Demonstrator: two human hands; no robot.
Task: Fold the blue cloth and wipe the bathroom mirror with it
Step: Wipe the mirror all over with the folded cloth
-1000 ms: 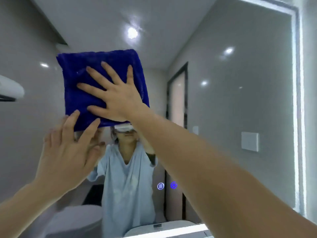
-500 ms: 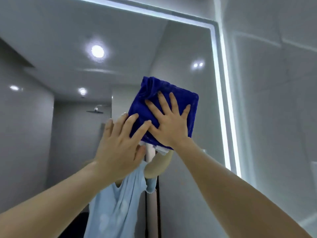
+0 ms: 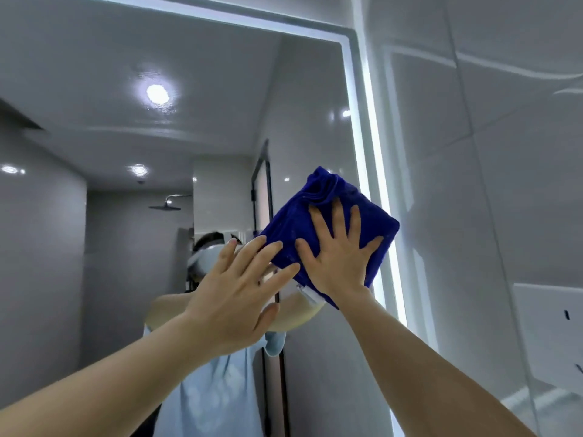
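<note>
Both of your hands are raised to the bathroom mirror (image 3: 189, 121), near its upper right corner. Your right hand (image 3: 339, 257) lies flat on the blue cloth (image 3: 293, 227) with the fingers straight and spread wide and the thumb stretched out toward the right, so the palm and all the fingers press the cloth against the glass. The cloth is folded into a thick square turned on its point. Its top corner is bunched into a few folds just above your fingertips, and its right corner reaches over the lit strip (image 3: 366, 152) that frames the mirror. A small white label (image 3: 307, 293) sticks out from the cloth's lower edge, just beside your right wrist. Your left hand (image 3: 235, 298) is open too, its fingers straight and only slightly apart. Three of its fingertips rest on the lower left edge of the cloth, while the outermost fingertip lies off the cloth, toward the bare glass. You cannot tell whether that left palm touches the mirror. In the glass you can see a round ceiling light (image 3: 157, 93) and a shower head (image 3: 165, 206). Right of the mirror runs glossy grey wall tile (image 3: 473, 184), with a white panel (image 3: 549, 335) lower down.
</note>
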